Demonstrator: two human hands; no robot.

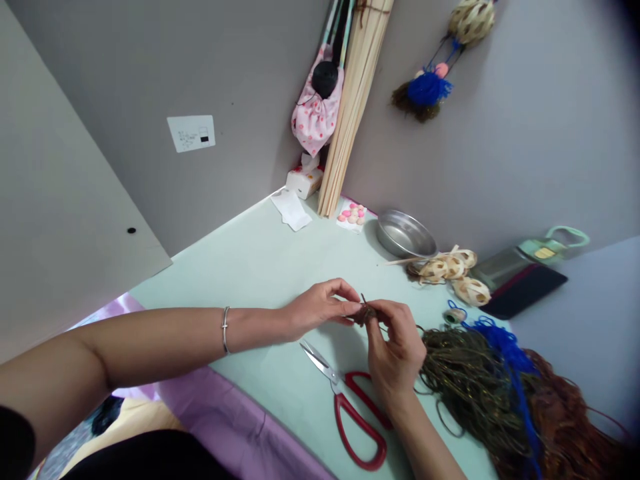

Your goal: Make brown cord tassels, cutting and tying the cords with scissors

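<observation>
My left hand and my right hand meet over the pale green table. Between their fingertips is a small bunch of dark brown-olive yarn, pinched from both sides. A short end sticks up from it, and the fingers hide part of the bunch. Just below the hands lie red-handled scissors, blades slightly apart and pointing up-left. To the right of my right hand spreads a large loose heap of olive yarn, with blue yarn and rust-brown yarn beside it.
Along the wall stand a metal bowl, woven strip balls, a green-lidded bottle and a dark phone. Pink beads, wooden strips and a tissue pack are at the corner. A tasselled ornament hangs above.
</observation>
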